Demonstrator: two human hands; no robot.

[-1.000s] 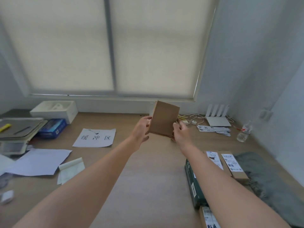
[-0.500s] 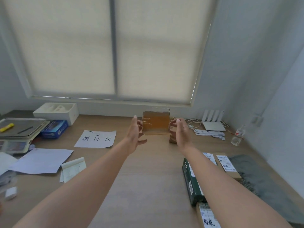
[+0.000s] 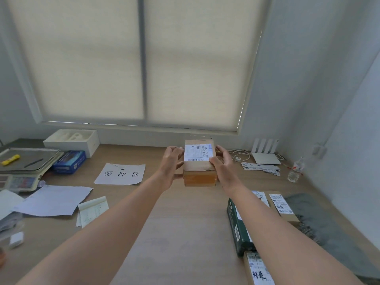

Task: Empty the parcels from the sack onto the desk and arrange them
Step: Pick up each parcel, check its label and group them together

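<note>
I hold a small brown cardboard parcel (image 3: 199, 171) between both hands, above the middle of the wooden desk (image 3: 181, 233). Its white shipping label faces up. My left hand (image 3: 171, 162) grips its left side and my right hand (image 3: 223, 161) grips its right side. On the desk to the right lie a dark green parcel (image 3: 238, 229), a brown labelled parcel (image 3: 282, 206) and another labelled parcel (image 3: 257, 272) at the bottom edge. The grey sack (image 3: 320, 227) lies flat at the far right.
A sheet with printed characters (image 3: 121, 174) lies left of the held parcel. Loose papers (image 3: 55, 200), a scale (image 3: 26, 161), a blue box (image 3: 70, 161) and a white box (image 3: 72, 140) fill the left side. A router (image 3: 265, 155) and water bottle (image 3: 296, 169) stand back right.
The parcel has been turned from upright with its plain side showing to flat with the label up, and it now sits lower between both hands.
</note>
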